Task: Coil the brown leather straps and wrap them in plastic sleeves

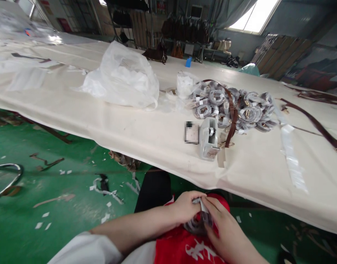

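Note:
My left hand (pixel 186 208) and my right hand (pixel 222 223) meet low in the view, over my lap and a red garment (pixel 185 245). Both are closed on a small coiled strap wrapped in clear plastic (pixel 201 216); the fingers pinch its top edge. On the table in front lies a pile of similar wrapped coiled straps (pixel 234 108), with a loose brown strap (pixel 232 113) draped over it. A tape dispenser (pixel 208 138) stands at the near side of the pile.
A long table under cream cloth (pixel 116 124) runs across the view. On it lie a crumpled clear plastic bag (pixel 121 77), a phone (pixel 191 132), white tape strips (pixel 291 157) and brown straps (pixel 317 126). The green floor (pixel 47 205) holds scraps.

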Available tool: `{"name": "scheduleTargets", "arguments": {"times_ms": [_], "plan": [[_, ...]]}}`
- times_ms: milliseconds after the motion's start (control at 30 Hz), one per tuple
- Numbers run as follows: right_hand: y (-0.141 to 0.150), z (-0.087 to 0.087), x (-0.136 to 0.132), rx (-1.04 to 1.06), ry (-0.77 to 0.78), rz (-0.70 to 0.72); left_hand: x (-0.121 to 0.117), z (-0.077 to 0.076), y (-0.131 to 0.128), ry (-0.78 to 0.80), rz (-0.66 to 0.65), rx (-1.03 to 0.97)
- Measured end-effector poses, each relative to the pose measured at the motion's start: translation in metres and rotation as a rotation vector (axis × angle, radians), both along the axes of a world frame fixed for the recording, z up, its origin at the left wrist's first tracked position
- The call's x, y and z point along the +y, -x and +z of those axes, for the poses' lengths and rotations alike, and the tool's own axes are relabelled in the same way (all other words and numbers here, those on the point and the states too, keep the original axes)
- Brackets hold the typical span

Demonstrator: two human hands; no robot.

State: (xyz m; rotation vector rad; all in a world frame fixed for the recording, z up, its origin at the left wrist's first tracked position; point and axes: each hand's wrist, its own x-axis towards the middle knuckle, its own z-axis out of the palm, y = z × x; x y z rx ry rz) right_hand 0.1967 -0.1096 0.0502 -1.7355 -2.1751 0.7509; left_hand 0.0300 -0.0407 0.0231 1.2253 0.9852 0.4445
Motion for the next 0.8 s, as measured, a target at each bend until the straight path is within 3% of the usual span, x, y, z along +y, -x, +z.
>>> {"name": "scheduleTargets", "arguments": {"times_ms": [167, 400, 533, 667, 800], "plan": [[0.002, -0.022, -0.013, -0.079, -0.137, 0.026, -0.004, -0.002, 0.007, 0.229, 0.049, -0.092], [0.005, -0.026, -0.006, -0.257, -0.389, 0.158, -0.006, -0.004, 0.013, 0.04, -0.023, -0.081], [0.012, -0.034, -0.007, -0.341, -0.481, 0.168, -0.009, -0.012, 0.012, 0.001, 0.058, -0.102], [0.016, -0.041, -0.009, -0.178, -0.441, 0.141, -0.012, -0.019, 0.015, 0.039, 0.106, -0.151], [0.006, -0.029, 0.003, 0.238, -0.189, 0.018, -0.013, -0.022, 0.02, 0.085, 0.125, -0.182]]}}
